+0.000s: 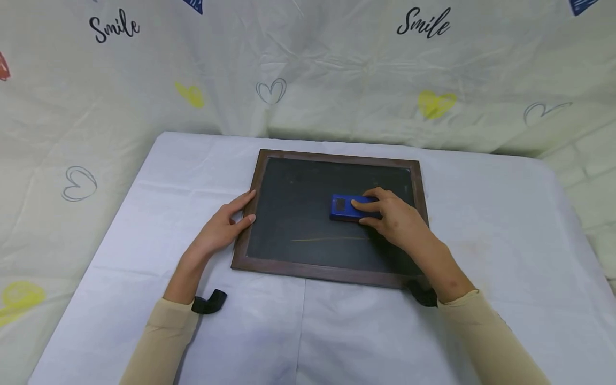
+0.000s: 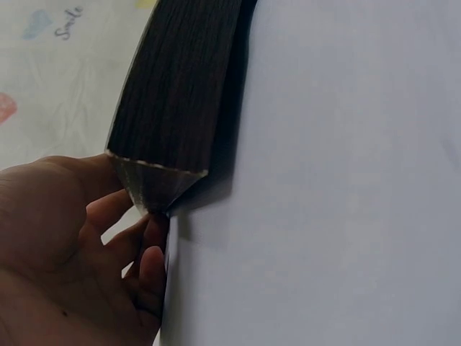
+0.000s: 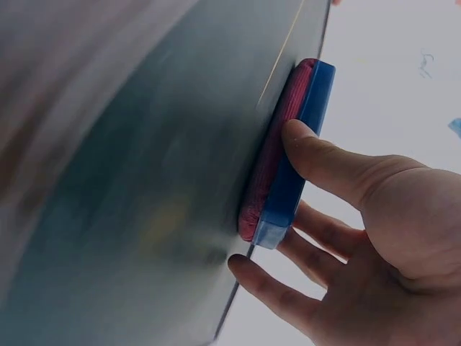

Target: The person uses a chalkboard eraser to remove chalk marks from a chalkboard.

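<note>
A chalkboard point(image 1: 308, 184) in a dark brown wooden frame lies on the white-covered table, with a thin yellowish chalk line point(image 1: 327, 239) across its lower part. At the board's left edge my left hand point(image 1: 223, 224) holds the frame, thumb and index fingertip on the wood; the left wrist view has its other fingers curled low by the frame corner point(image 2: 162, 169). My right hand point(image 1: 397, 216) grips a blue chalkboard eraser point(image 1: 344, 207) between thumb and fingers, right of the board's middle. In the right wrist view the eraser's red pad point(image 3: 270, 169) faces the board surface.
White cloth point(image 1: 154, 224) covers the table around the board. Behind it hangs a pale curtain point(image 1: 337, 64) printed with hearts and the word Smile. Black wrist mounts point(image 1: 209, 302) sit by both cuffs, the right one overlapping the board's lower right corner in the head view.
</note>
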Motion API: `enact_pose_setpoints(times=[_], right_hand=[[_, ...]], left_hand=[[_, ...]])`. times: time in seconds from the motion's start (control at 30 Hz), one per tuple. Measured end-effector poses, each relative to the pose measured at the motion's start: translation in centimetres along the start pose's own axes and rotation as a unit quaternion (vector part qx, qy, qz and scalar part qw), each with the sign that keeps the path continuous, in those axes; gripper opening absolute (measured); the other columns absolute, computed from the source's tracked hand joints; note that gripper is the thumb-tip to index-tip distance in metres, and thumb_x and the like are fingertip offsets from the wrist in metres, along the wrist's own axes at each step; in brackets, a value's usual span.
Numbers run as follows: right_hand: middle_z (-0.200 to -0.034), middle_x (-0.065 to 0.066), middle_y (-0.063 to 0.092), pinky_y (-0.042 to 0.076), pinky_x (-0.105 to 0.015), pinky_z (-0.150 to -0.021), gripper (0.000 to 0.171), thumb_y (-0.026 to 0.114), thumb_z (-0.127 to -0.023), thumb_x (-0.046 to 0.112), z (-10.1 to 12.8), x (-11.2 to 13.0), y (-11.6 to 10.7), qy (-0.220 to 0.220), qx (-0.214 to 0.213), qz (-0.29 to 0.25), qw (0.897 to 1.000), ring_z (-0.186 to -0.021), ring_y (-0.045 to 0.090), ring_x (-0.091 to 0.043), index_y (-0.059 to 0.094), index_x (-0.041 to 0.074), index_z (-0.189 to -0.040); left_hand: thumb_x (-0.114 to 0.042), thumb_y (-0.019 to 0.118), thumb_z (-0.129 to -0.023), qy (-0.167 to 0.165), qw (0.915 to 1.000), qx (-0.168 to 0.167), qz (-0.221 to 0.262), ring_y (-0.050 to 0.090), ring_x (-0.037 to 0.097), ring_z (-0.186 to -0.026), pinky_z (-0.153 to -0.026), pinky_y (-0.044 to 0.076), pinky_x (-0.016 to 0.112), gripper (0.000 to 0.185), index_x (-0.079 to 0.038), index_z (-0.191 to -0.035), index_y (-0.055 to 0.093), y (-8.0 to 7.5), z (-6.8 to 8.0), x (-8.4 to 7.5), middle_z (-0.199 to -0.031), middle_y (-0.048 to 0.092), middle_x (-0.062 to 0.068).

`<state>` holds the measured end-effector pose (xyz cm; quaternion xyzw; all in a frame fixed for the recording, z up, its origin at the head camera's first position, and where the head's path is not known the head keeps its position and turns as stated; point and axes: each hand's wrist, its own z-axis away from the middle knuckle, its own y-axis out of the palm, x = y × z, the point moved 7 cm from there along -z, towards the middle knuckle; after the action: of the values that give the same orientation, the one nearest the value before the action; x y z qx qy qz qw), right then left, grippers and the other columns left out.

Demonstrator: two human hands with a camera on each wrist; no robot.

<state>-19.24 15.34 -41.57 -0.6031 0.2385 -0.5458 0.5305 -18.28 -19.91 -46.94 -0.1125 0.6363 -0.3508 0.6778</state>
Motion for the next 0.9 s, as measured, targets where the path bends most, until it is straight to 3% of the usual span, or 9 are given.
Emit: enact_pose_setpoints(times=[0.17, 0.4, 0.57, 0.9], right_hand=[[-0.155, -0.014, 0.050, 0.053, -0.056, -0.095, 0.050, 0.073, -0.099, 0.025, 0.9, -1.7, -0.5, 0.014, 0.002, -0.011, 1.000, -0.140, 0.051, -0.043, 0.060, 0.022, -0.146], [-0.156, -0.012, 0.048, 0.052, -0.056, -0.091, 0.049, 0.073, -0.099, 0.027, 2.0, -4.4, -1.4, 0.030, 0.015, -0.011, 0.999, -0.133, 0.057, -0.046, 0.061, 0.023, -0.146], [-0.157, -0.015, 0.046, 0.049, -0.062, -0.097, 0.050, 0.073, -0.099, 0.027, 2.9, -6.4, -2.0, 0.039, 0.020, -0.010, 0.999, -0.138, 0.051, -0.051, 0.060, 0.021, -0.147], [-0.149, -0.017, 0.053, 0.051, -0.060, -0.097, 0.049, 0.077, -0.095, 0.020, 3.3, -7.1, -2.4, 0.010, -0.008, -0.031, 0.999, -0.135, 0.053, -0.050, 0.066, 0.017, -0.142]], left_hand=[[-0.026, 0.059, -0.108, -0.011, 0.9999, 0.001, -0.005, 0.020, 0.036, -0.162, -0.111, 0.040, 0.055, 0.067, -0.021, -0.167, 0.027, 0.0, 0.1, 0.2, -0.175, 0.022, 0.010], [-0.025, 0.059, -0.108, -0.005, 1.0000, 0.005, 0.003, 0.018, 0.038, -0.163, -0.115, 0.037, 0.060, 0.068, -0.019, -0.167, 0.026, 0.1, -0.1, 0.1, -0.175, 0.022, 0.012], [-0.024, 0.059, -0.108, -0.003, 0.9999, 0.004, 0.011, 0.017, 0.037, -0.163, -0.120, 0.032, 0.061, 0.067, -0.018, -0.167, 0.027, 0.0, -0.2, 0.0, -0.175, 0.022, 0.012], [-0.026, 0.059, -0.108, -0.011, 0.9999, 0.003, 0.006, 0.019, 0.037, -0.162, -0.116, 0.037, 0.059, 0.068, -0.019, -0.167, 0.027, 0.1, 0.0, -0.2, -0.175, 0.022, 0.012]])
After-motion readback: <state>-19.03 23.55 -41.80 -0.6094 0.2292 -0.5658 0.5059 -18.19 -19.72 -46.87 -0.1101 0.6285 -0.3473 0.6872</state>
